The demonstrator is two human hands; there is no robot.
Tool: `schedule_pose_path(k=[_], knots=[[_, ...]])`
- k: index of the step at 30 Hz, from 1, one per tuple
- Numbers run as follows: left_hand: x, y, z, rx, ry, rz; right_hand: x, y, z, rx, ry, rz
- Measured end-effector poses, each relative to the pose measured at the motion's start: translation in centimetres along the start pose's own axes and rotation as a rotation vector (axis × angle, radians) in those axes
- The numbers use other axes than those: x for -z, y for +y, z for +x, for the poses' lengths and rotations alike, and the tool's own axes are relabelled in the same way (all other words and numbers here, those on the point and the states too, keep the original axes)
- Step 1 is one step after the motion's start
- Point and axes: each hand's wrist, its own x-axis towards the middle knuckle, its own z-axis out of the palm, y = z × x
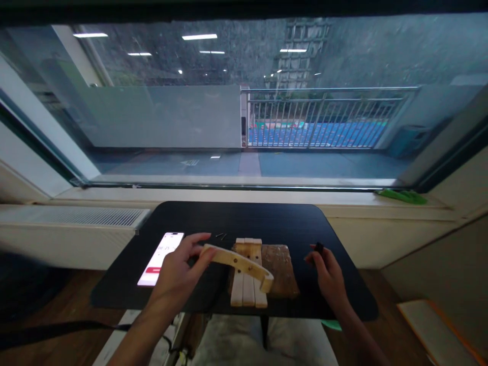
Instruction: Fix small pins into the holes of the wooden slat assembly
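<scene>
My left hand (179,267) pinches one end of a curved pale wooden strip (239,262) with drilled holes and a hooked far end. The strip is raised above several light wooden slats (247,295) that lie side by side, partly hidden by it. Beneath the slats sits a worn brown wooden board (281,272). Over the table's right side, my right hand (330,277) has its fingers closed on a small dark object (319,247), whose kind I cannot make out. Two thin dark screws or nails (221,236) lie behind my left hand.
A lit phone (160,259) showing a timer lies at the left of the black table (285,218). Behind the table are a window sill (267,197) with a green cloth-like item (403,196) and a white radiator (95,218). A black strap (64,330) crosses the lower left.
</scene>
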Motion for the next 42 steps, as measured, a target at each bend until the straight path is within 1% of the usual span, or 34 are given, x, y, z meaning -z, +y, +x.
schedule_pose_path(k=[4, 7, 9, 11, 12, 13, 16, 17, 19, 20, 22, 25, 27, 29, 32, 34, 37, 42], knots=[[-1.7, 1.7, 1.0, -0.113, -0.03, 0.019, 0.1, -3.0, -2.4, 0.0, -0.106, 0.115], [-3.6, 3.2, 2.2, -0.222, -0.064, 0.012, 0.2, -5.1, -4.6, 0.002, -0.204, 0.133], [-4.7, 4.1, 2.6, -0.279, -0.04, 0.0, 0.3, -6.2, -5.7, 0.018, -0.28, 0.127], [-5.5, 4.7, 2.4, -0.277, 0.0, -0.034, 0.2, -7.1, -6.1, 0.03, -0.358, 0.128], [-5.9, 4.8, 1.9, -0.249, 0.012, -0.06, 0.2, -7.4, -6.0, 0.042, -0.364, 0.116], [-6.2, 4.7, 1.2, -0.218, -0.01, -0.082, 0.1, -7.7, -5.7, 0.051, -0.355, 0.099], [-6.9, 3.8, -1.7, -0.123, -0.129, -0.14, -0.3, -8.1, -3.9, 0.087, -0.222, 0.037], [-7.2, 3.4, -2.8, -0.097, -0.13, -0.16, -0.5, -8.2, -3.2, 0.104, -0.181, 0.018], [-7.7, 2.6, -5.0, -0.068, -0.153, -0.164, -0.8, -8.0, -1.8, 0.126, -0.143, -0.026], [-8.1, 2.2, -6.0, -0.07, -0.165, -0.175, -0.9, -7.8, -1.3, 0.134, -0.155, -0.051], [-8.7, 1.4, -7.7, -0.077, -0.186, -0.173, -1.2, -7.3, -0.6, 0.164, -0.249, -0.123], [-9.4, 0.2, -9.4, -0.134, -0.188, -0.137, -1.6, -6.6, -0.2, 0.232, -0.363, -0.26], [-9.5, -0.2, -9.9, -0.201, -0.232, -0.093, -1.8, -6.3, 0.1, 0.284, -0.381, -0.354], [-9.3, -0.3, -9.9, -0.31, -0.29, -0.017, -2.1, -6.2, 0.6, 0.347, -0.408, -0.432], [-8.9, 0.3, -9.3, -0.518, -0.388, 0.142, -2.8, -6.4, 1.6, 0.454, -0.505, -0.551], [-8.8, 0.9, -8.7, -0.607, -0.428, 0.231, -3.4, -6.6, 2.1, 0.482, -0.559, -0.625], [-8.7, 1.5, -7.9, -0.626, -0.479, 0.317, -4.4, -6.8, 2.6, 0.493, -0.591, -0.712], [-8.8, 1.6, -7.8, -0.619, -0.562, 0.352, -5.2, -6.9, 2.6, 0.518, -0.657, -0.815]])
